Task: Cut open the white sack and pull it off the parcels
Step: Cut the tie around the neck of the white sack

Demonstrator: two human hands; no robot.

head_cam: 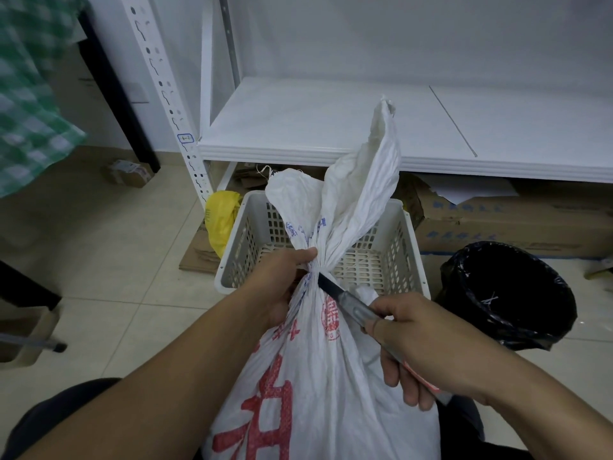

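We see the white sack (318,376) standing near us between the two forearms, on the near side of a pale slotted basket (408,247) on the floor. Its lower part runs off the bottom edge, so we cannot tell what it rests on, and whatever it holds is hidden by the cloth. The neck is bunched tight, with the loose top flaring up above it. The tie itself is too small for us to make out. The red print on the sack's front is cut off below, and the blue print by the neck is too crumpled to read.

The left hand (278,280) grips the neck from the left, fingers curled round the bunched cloth and mostly hidden behind it. The right hand (421,340) is wrapped round the grey handle of a knife (345,297), whose dark blade reaches the neck at its tightest point. We cannot tell whether the edge has entered the cloth.

To the right stands a bin (510,293) with a black liner. Beyond the basket a white shelf (331,127) crosses the scene, with cardboard boxes (514,224) half hidden beneath it and a yellow bag (220,217) by its left post. A blurred green checked cloth (26,94) hangs at far left
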